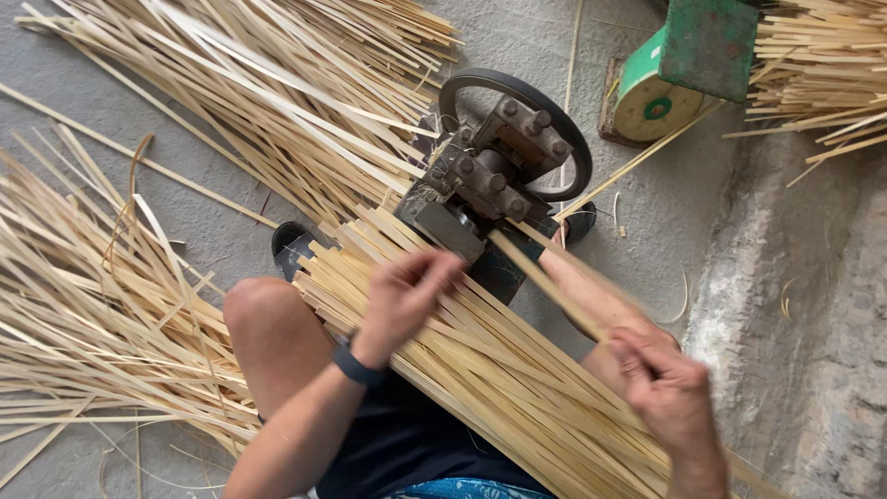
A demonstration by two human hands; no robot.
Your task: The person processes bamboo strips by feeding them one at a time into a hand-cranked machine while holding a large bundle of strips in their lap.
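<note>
between hands (407, 300), bamboo strip (545, 282)

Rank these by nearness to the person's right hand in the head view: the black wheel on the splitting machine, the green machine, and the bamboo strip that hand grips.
From the right hand:
1. Bamboo strip, gripped in its fingers.
2. Black wheel, up and left, behind the bolted head.
3. Green machine, at the top edge.

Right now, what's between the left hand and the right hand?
Head view: part of the bundle of bamboo strips lying across the lap fills the gap between the left hand and the right hand, which grips one strip running to the machine.
</note>
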